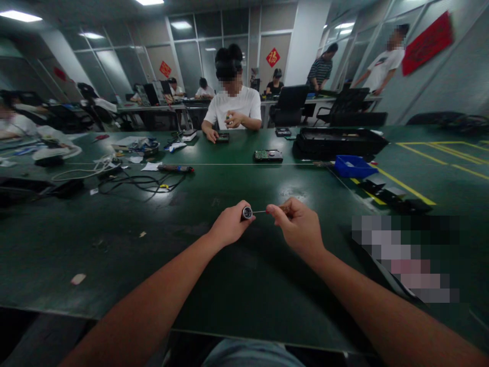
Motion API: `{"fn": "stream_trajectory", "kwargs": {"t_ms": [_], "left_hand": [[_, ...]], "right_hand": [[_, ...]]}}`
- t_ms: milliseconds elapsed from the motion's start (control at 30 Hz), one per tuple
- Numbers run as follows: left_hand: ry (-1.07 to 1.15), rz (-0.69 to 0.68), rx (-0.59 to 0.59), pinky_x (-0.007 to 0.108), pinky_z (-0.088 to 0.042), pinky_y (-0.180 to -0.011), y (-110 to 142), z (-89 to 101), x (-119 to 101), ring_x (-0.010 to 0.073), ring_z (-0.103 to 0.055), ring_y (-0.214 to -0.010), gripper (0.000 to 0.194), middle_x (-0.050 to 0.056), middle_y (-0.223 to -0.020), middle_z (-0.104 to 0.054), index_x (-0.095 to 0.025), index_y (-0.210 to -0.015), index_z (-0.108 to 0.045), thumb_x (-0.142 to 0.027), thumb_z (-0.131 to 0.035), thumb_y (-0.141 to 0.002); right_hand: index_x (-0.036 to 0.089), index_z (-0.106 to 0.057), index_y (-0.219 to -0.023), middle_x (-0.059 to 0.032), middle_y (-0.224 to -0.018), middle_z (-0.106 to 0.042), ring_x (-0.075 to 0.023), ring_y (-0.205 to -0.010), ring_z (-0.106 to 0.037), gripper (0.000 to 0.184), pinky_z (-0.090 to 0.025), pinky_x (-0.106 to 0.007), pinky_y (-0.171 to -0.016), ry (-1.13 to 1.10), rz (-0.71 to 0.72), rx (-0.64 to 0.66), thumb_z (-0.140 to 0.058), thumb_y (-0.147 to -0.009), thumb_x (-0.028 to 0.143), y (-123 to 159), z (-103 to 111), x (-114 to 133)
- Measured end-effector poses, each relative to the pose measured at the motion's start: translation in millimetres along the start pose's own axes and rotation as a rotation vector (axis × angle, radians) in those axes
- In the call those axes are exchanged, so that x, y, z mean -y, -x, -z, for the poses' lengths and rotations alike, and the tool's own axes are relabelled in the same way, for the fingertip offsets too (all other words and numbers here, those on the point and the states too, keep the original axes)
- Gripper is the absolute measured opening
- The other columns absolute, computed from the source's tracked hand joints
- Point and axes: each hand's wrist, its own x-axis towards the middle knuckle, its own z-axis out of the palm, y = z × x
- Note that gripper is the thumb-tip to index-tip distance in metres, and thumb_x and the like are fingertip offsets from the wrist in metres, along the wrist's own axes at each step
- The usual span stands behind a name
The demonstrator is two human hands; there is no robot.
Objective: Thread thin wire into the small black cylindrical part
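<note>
My left hand is closed in a fist around a dark cylindrical tool handle, whose round metal end faces right. My right hand pinches a thin metal bit between thumb and fingers, and the bit's tip meets the handle's end. Both hands hover just above the dark green table, close to its middle. A hard drive with its circuit board up lies farther back on the table.
A blue bin and a black tray sit at the right. Cables, a screwdriver and papers lie at the left. A person in a white shirt works across the table; other people stand or sit behind.
</note>
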Motion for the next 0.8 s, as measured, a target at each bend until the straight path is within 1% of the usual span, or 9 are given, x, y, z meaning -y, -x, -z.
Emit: {"fn": "stream_trajectory", "kwargs": {"t_ms": [200,267,333,400,467,500,567,700,800], "left_hand": [[-0.014,0.012,0.005,0.026,-0.033,-0.059,-0.7,-1.5,0.3,0.0139,-0.055,-0.068,0.014,-0.003,-0.077,-0.062,-0.023,-0.094,-0.054,-0.036,-0.059,-0.089],[-0.012,0.014,0.002,0.026,-0.032,-0.059,-1.0,-1.4,0.0,0.0136,-0.055,-0.067,0.014,-0.003,-0.076,-0.062,-0.023,-0.094,-0.054,-0.035,-0.059,-0.089],[-0.002,0.014,-0.004,0.025,-0.032,-0.059,-1.1,-1.1,-0.1,0.0135,-0.055,-0.068,0.015,-0.003,-0.077,-0.063,-0.023,-0.094,-0.053,-0.035,-0.06,-0.089],[0.002,0.017,-0.012,0.025,-0.033,-0.059,-0.9,-0.7,0.3,0.0134,-0.055,-0.068,0.015,-0.003,-0.078,-0.063,-0.023,-0.094,-0.053,-0.036,-0.06,-0.089],[0.01,0.019,-0.022,0.025,-0.033,-0.059,-0.6,-0.5,0.8,0.0131,-0.055,-0.068,0.015,-0.004,-0.077,-0.063,-0.023,-0.094,-0.054,-0.035,-0.06,-0.089],[0.01,0.017,-0.028,0.025,-0.033,-0.059,-0.5,-0.5,1.1,0.013,-0.055,-0.068,0.014,-0.004,-0.077,-0.063,-0.023,-0.094,-0.054,-0.035,-0.06,-0.089],[0.007,0.007,-0.03,0.025,-0.033,-0.059,-0.3,-0.7,1.6,0.0129,-0.055,-0.067,0.014,-0.004,-0.077,-0.062,-0.023,-0.093,-0.053,-0.035,-0.06,-0.089],[-0.008,-0.001,-0.016,0.025,-0.034,-0.06,-0.7,-1.0,1.4,0.0133,-0.055,-0.068,0.014,-0.003,-0.077,-0.062,-0.023,-0.093,-0.053,-0.035,-0.06,-0.089],[-0.017,0.026,-0.036,0.025,-0.034,-0.06,-1.3,0.0,0.0,0.0136,-0.056,-0.068,0.015,-0.003,-0.078,-0.063,-0.023,-0.094,-0.053,-0.035,-0.06,-0.089]], "right_hand": [[0.02,-0.059,-0.066,0.002,-0.054,-0.061,-0.0107,-0.046,-0.052,0.036,-0.035,-0.024,-0.048,0.085,0.097,-0.01,-0.066,-0.084,0.051,2.8,-0.3,-2.0],[0.02,-0.062,-0.07,0.0013,-0.056,-0.062,-0.0108,-0.046,-0.052,0.035,-0.036,-0.024,-0.049,0.085,0.108,0.003,-0.065,-0.085,0.05,3.5,0.2,-2.3],[0.019,-0.064,-0.079,0.0,-0.062,-0.066,-0.0118,-0.048,-0.055,0.03,-0.038,-0.025,-0.05,0.071,0.121,0.029,-0.063,-0.088,0.048,3.8,0.6,-2.4],[0.019,-0.065,-0.092,-0.0028,-0.075,-0.071,-0.0145,-0.059,-0.062,0.023,-0.043,-0.026,-0.056,0.039,0.158,0.065,-0.059,-0.091,0.041,3.5,0.8,-2.4],[0.019,-0.062,-0.102,-0.0053,-0.087,-0.072,-0.0173,-0.075,-0.067,0.018,-0.048,-0.028,-0.066,0.0,0.21,0.098,-0.055,-0.094,0.034,3.0,1.3,-2.1],[0.019,-0.061,-0.104,-0.0057,-0.091,-0.072,-0.018,-0.08,-0.068,0.017,-0.049,-0.029,-0.071,-0.019,0.233,0.115,-0.053,-0.095,0.031,2.8,1.7,-1.8],[0.02,-0.061,-0.102,-0.005,-0.091,-0.07,-0.0179,-0.082,-0.067,0.016,-0.049,-0.03,-0.074,-0.044,0.252,0.144,-0.05,-0.096,0.029,2.8,2.7,-0.6],[0.021,-0.063,-0.097,-0.0037,-0.084,-0.069,-0.0175,-0.077,-0.066,0.019,-0.049,-0.032,-0.072,-0.054,0.208,0.141,-0.047,-0.098,0.032,4.5,1.9,1.4],[0.021,-0.06,-0.106,-0.0049,-0.089,-0.07,-0.0191,-0.082,-0.068,0.019,-0.052,-0.034,-0.074,-0.224,0.09,0.093,-0.053,-0.095,0.034,4.6,-4.2,-1.1]]}}
